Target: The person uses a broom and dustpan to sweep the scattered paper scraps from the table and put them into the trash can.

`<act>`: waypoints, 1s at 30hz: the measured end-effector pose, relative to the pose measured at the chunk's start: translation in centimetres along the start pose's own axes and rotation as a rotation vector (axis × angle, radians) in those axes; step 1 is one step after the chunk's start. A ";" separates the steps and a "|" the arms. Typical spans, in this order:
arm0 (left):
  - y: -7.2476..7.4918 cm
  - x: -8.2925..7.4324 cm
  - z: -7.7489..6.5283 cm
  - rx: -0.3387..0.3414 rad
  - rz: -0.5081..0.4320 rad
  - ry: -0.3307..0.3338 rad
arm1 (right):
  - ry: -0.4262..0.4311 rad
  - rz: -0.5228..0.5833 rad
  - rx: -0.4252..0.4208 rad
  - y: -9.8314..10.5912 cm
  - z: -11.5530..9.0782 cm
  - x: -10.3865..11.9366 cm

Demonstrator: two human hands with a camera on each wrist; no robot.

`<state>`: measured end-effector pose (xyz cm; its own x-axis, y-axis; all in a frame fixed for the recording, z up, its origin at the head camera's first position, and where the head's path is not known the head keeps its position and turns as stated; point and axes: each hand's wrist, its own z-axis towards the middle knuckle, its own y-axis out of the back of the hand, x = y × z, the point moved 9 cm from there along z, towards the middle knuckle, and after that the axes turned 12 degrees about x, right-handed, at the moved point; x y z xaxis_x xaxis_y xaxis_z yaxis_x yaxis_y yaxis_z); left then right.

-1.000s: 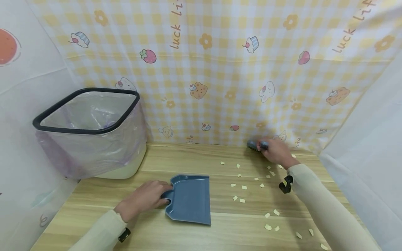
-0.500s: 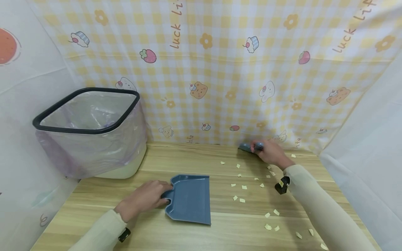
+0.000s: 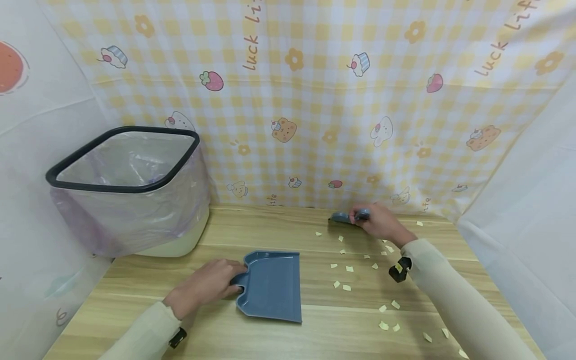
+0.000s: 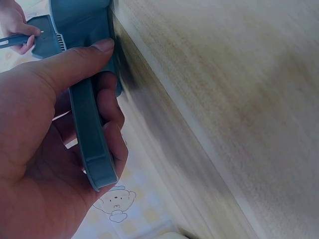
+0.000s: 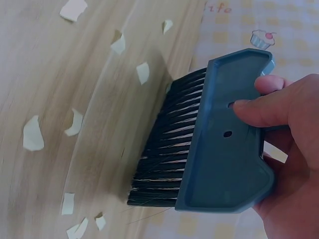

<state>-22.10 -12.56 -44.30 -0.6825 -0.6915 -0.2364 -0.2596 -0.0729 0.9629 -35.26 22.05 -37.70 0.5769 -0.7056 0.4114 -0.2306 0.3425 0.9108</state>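
Observation:
My left hand (image 3: pixel 211 285) grips the short handle of a blue-grey dustpan (image 3: pixel 272 285) lying on the wooden table, its flat lip facing right. In the left wrist view, thumb and fingers wrap the dustpan handle (image 4: pixel 92 134). At the table's back edge my right hand (image 3: pixel 380 222) holds a matching hand brush (image 3: pixel 340 217). The right wrist view shows the thumb on the flat blue brush head (image 5: pixel 224 134), with dark bristles (image 5: pixel 167 144) right at the tabletop. Several small pale paper scraps (image 3: pixel 349 269) are scattered between the dustpan and the right arm.
A bin (image 3: pixel 180 245) with a black rim and a translucent purple-tinted liner stands at the back left. A yellow checked cloth (image 3: pixel 315 125) hangs along the back, and white cloth (image 3: pixel 531 200) closes the right side. More scraps (image 3: pixel 427 337) lie near the front right.
My right hand has moved left along the back edge with the brush, which has also come slightly toward the front. The left hand and dustpan have stayed put.

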 end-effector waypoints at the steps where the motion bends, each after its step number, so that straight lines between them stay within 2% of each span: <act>1: 0.0 0.0 0.0 0.001 -0.001 -0.001 | 0.003 0.003 0.008 0.0 0.0 0.1; 9: 0.0 0.1 0.0 -0.006 -0.012 0.000 | 0.077 0.011 0.047 -0.4 -0.6 1.6; 18: -0.1 0.1 0.0 -0.007 -0.010 0.001 | 0.240 0.045 0.061 -0.6 -2.1 3.3; 26: -0.2 0.2 0.0 -0.002 -0.016 0.014 | 0.248 0.129 0.160 -1.2 -3.7 4.0; 30: -0.2 0.3 0.1 0.004 -0.020 0.021 | 0.293 0.149 0.186 -1.3 -4.5 4.6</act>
<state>-22.28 -12.69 -44.60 -0.6629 -0.7047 -0.2529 -0.2758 -0.0841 0.9575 -28.81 21.16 -37.11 0.7199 -0.4401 0.5368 -0.4518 0.2900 0.8437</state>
